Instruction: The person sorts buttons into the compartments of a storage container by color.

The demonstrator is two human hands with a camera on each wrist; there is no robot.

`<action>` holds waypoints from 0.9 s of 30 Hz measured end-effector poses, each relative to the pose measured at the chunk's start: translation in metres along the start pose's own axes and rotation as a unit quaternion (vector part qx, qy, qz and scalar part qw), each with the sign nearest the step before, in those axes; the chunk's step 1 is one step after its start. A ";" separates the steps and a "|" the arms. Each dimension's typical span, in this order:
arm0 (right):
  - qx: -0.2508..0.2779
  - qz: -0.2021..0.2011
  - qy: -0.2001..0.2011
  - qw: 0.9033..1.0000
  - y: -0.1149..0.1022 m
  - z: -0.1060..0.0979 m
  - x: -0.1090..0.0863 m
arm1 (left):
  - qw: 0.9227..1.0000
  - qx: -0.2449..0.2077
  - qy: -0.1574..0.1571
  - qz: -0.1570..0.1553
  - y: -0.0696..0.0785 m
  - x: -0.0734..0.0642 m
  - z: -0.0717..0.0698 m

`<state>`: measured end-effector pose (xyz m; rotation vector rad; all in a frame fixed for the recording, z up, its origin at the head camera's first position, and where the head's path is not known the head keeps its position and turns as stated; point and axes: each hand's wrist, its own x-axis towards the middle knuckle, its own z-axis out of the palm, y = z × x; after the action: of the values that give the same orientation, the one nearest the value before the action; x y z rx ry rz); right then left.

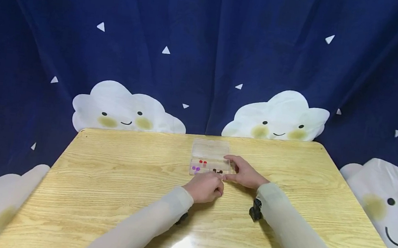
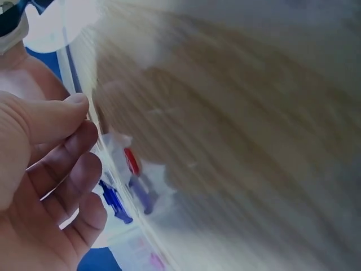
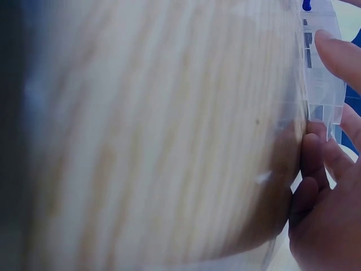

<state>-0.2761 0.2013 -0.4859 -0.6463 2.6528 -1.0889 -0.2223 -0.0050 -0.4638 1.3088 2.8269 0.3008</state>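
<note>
A clear plastic compartment box (image 1: pixel 194 171) lies on the table with its lid (image 1: pixel 211 149) folded back. Inside are red pieces (image 1: pixel 202 162), purple pieces (image 1: pixel 196 168) and several small black pieces (image 1: pixel 217 171). My right hand (image 1: pixel 246 174) grips the box's right end, thumb on the near side and fingers on the far side. At the box's front edge is my left hand (image 1: pixel 205 187), fingers curled. In the left wrist view its thumb (image 2: pixel 59 117) meets the index fingertip, and nothing shows between them. Beyond those fingers sits a blue piece (image 2: pixel 115 202).
The wooden table (image 1: pixel 135 162) runs back to a dark blue curtain (image 1: pixel 191 66) printed with clouds and triangles. Dark wrist devices (image 1: pixel 256 210) show under both sleeves, close over the tabletop.
</note>
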 end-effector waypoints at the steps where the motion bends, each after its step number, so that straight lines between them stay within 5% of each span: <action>1: 0.001 0.003 0.000 1.000 0.000 0.000 0.000 | 1.000 -0.001 0.000 -0.001 -0.001 -0.001 0.000; 27: 0.015 0.032 -0.013 0.999 -0.002 0.000 -0.001 | 0.998 -0.034 0.050 -0.002 -0.044 -0.024 -0.019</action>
<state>-0.2747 0.2003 -0.4844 -0.5626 2.6110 -1.0922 -0.2412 -0.0543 -0.4541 1.3097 2.8716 0.4697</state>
